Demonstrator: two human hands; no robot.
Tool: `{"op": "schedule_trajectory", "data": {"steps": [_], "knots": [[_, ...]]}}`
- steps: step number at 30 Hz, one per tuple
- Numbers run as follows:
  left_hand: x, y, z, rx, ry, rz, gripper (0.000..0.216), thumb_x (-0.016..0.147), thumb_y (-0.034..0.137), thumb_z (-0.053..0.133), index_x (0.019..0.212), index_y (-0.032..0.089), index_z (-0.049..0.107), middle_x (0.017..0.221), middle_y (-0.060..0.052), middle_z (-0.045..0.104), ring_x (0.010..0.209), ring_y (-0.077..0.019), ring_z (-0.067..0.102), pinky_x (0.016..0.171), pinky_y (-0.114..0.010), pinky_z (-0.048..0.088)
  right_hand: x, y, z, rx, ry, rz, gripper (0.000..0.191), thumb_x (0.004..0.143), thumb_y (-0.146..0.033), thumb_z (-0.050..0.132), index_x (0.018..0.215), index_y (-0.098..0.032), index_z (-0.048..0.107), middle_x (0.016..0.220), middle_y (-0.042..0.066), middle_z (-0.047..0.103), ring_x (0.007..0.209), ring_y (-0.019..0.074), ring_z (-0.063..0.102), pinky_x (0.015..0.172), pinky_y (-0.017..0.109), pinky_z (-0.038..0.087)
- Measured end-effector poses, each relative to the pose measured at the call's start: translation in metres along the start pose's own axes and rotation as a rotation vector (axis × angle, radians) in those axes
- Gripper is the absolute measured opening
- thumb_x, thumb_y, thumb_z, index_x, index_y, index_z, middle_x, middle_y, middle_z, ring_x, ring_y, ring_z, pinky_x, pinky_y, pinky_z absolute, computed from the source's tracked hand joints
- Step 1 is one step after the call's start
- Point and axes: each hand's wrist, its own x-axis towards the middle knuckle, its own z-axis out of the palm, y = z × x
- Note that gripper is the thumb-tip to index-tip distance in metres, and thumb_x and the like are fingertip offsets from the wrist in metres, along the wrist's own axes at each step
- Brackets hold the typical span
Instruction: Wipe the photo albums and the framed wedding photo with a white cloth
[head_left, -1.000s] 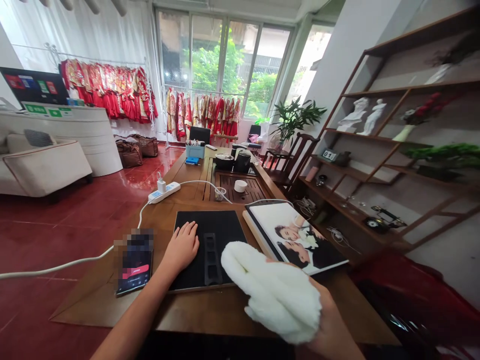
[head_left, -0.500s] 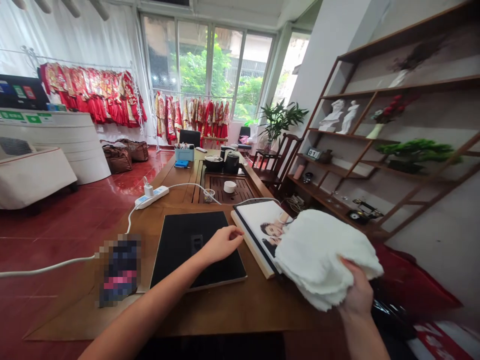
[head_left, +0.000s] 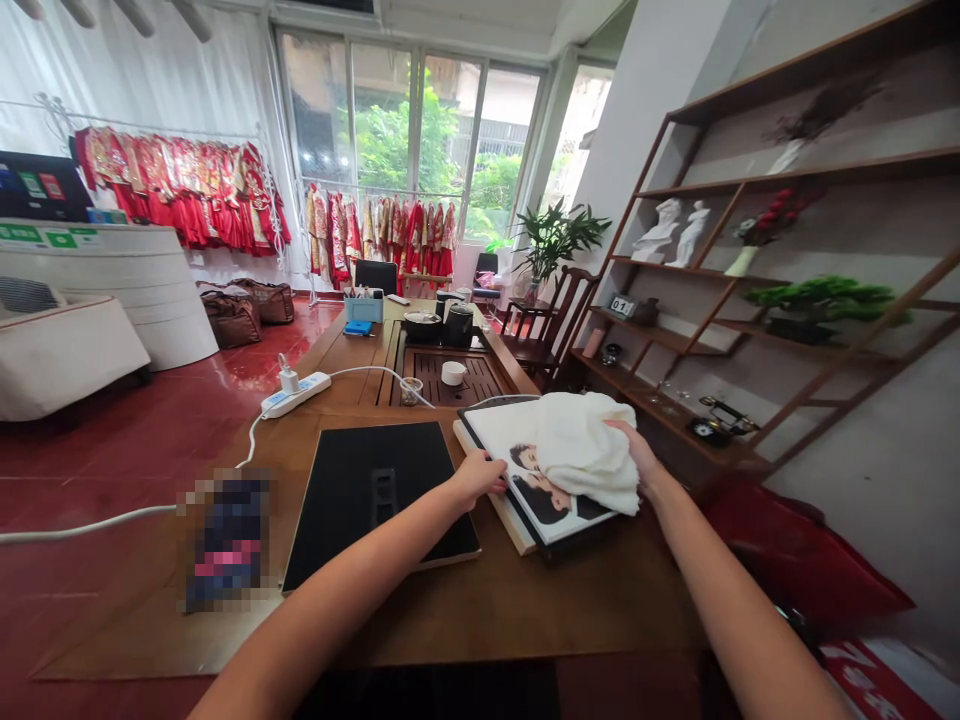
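Observation:
A framed photo of two people [head_left: 517, 470] lies flat on the wooden table [head_left: 480, 610]. My right hand [head_left: 637, 450] presses a white cloth [head_left: 581, 445] onto the photo's right half, fingers closed on the cloth. My left hand [head_left: 480, 475] rests on the frame's left edge, fingers curled against it. To the left of the photo lies a black board [head_left: 375, 500] with a stand slot in its middle.
A phone [head_left: 225, 540] lies at the table's left. A white power strip [head_left: 296, 393] with a cable, a tea tray [head_left: 450, 375] with a kettle and cups sit further back. Wooden shelves [head_left: 750, 300] stand on the right, a chair [head_left: 555, 320] beside the table.
My right hand brought the cloth from in front of me down onto the photo. My left hand moved right from the black board to the frame's edge.

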Motion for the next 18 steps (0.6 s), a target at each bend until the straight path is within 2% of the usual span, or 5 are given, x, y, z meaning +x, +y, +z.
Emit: {"op": "schedule_trajectory", "data": {"steps": [3,7,13,18], "knots": [[0.0036,0.0004,0.0026,-0.016,-0.003,-0.025,0.012,0.092,0.022,0.057,0.097,0.011,0.059,0.078,0.001,0.061,0.061,-0.0087,0.059,0.058,-0.023,0.052,0.0052,0.0016,0.0002,0.011,-0.023,0.068,0.01,0.071,-0.027,0.056,0.076,-0.02,0.062,0.064,0.005,0.071,0.069,0.0258,0.07,0.07,0.037,0.057],[0.0052,0.0019,0.0044,-0.03,-0.014,-0.052,0.014,0.092,0.025,0.058,0.097,0.011,0.06,0.082,0.0,0.063,0.065,-0.0094,0.061,0.058,-0.024,0.054,0.0063,0.0014,0.0003,0.023,-0.016,0.083,0.014,0.073,-0.029,0.057,0.08,-0.02,0.064,0.063,0.004,0.07,0.067,0.0243,0.07,0.069,0.035,0.057],[0.005,0.0043,0.0053,-0.033,-0.012,-0.06,0.015,0.092,0.024,0.059,0.099,0.012,0.06,0.087,-0.001,0.063,0.068,-0.01,0.061,0.059,-0.024,0.054,0.0031,-0.0018,0.0035,0.017,0.004,0.049,0.014,0.076,-0.029,0.057,0.082,-0.02,0.065,0.062,0.003,0.07,0.066,0.0237,0.069,0.065,0.034,0.057],[0.0039,0.0055,0.0033,-0.04,-0.023,-0.045,0.012,0.091,0.022,0.06,0.094,0.011,0.061,0.084,-0.001,0.063,0.067,-0.0097,0.062,0.059,-0.024,0.054,-0.0016,-0.0024,0.0062,-0.009,0.014,-0.013,0.021,0.086,-0.035,0.057,0.084,-0.016,0.065,0.07,0.004,0.07,0.066,0.0198,0.067,0.068,0.034,0.055]]}}
